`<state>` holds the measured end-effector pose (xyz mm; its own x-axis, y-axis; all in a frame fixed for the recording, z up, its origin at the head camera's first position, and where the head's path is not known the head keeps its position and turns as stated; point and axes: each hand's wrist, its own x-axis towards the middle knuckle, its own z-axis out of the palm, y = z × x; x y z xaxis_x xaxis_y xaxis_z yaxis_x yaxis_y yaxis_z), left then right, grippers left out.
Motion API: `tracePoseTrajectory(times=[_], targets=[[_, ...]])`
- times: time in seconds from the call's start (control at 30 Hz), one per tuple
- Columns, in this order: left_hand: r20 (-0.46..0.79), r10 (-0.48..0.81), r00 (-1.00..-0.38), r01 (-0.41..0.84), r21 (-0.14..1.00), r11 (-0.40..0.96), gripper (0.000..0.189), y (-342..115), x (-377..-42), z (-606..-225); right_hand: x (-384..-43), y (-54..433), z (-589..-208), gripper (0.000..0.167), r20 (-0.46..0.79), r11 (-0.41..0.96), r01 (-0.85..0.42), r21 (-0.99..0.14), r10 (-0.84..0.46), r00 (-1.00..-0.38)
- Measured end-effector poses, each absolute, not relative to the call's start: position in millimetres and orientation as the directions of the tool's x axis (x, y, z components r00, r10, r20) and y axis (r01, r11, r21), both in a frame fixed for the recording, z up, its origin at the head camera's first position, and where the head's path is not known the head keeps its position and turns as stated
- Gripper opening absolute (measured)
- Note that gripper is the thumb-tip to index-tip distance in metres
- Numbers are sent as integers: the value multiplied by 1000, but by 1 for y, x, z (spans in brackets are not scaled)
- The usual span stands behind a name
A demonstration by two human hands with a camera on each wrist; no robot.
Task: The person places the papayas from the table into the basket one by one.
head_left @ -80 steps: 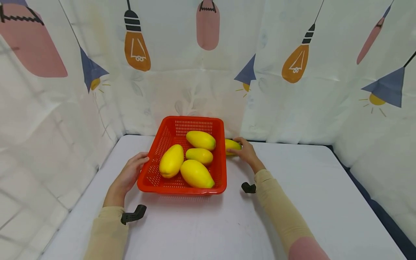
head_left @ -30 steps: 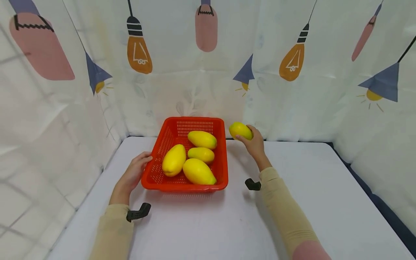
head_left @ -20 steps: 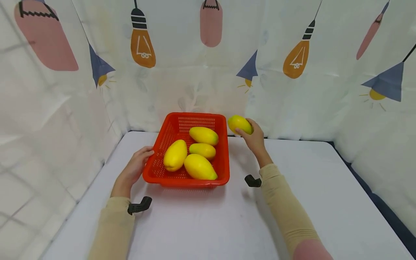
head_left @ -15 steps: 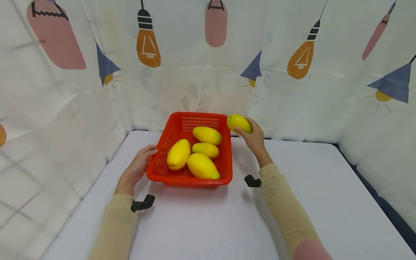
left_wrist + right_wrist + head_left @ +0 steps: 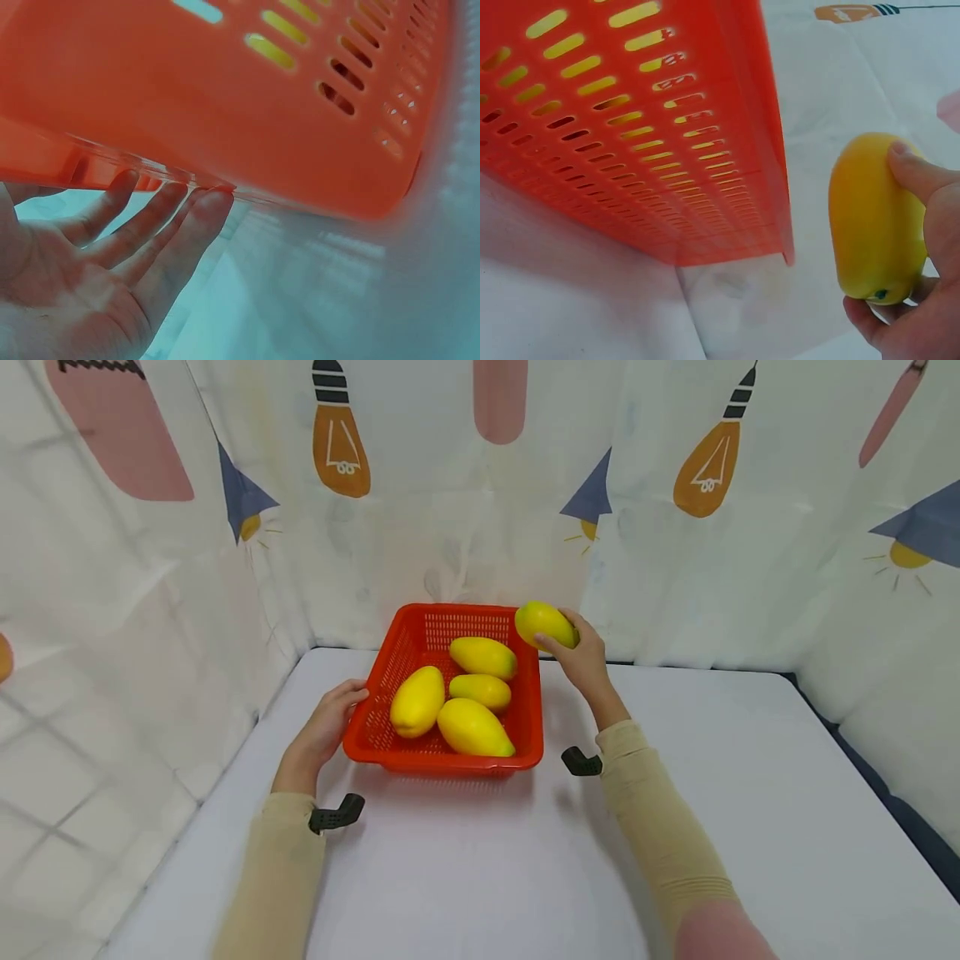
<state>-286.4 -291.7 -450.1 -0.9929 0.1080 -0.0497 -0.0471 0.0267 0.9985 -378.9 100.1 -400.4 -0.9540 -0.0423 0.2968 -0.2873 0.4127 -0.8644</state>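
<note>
A yellow mango is in my right hand, raised beside the back right corner of the red basket. In the right wrist view, thumb and fingers grip the mango from the side, a gap between it and the basket wall. My left hand is at the basket's left side, fingertips on the rim. Its fingers look fairly straight in the left wrist view, touching the underside of the rim. Several mangoes lie inside the basket, one at the left and another at the front.
The basket stands on a white table towards its back edge. Behind it hangs a pale curtain printed with bulbs and lamps, which also runs along both sides. Each wrist carries a black camera mount.
My right hand has lifted the mango from the table beside the basket and carried it up and left to the rim's height. The left hand stays at the basket; the head view shifts slightly.
</note>
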Motion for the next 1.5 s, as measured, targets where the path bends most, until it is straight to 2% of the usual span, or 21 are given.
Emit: tracePoseTrajectory(times=[0.27,0.47,0.83,1.1,1.17,1.37,1.5], targets=[[-69,107,-992,-67,997,23,25,-288,-296,-441,-382,95,-391,75,251,436,-265,-860,-90,-964],[-74,95,-993,-69,996,51,26,-290,-288,-443,-377,87,-396,74,212,413,-251,-876,-139,-967],[-93,85,-992,-89,995,51,37,-293,-278,-446,-373,83,-396,74,220,421,-278,-864,-182,-958],[-79,75,-994,-75,995,58,34,-291,-282,-444,-375,80,-393,73,223,419,-288,-861,-198,-955],[-84,70,-994,-80,995,55,34,-291,-282,-445,-375,79,-394,70,230,428,-296,-854,-198,-953],[-81,79,-994,-78,996,33,30,-292,-283,-447,-381,75,-396,44,289,445,-355,-823,-210,-934],[-68,90,-994,-67,998,15,27,-291,-285,-447,-382,73,-396,40,280,455,-356,-816,-227,-933]])
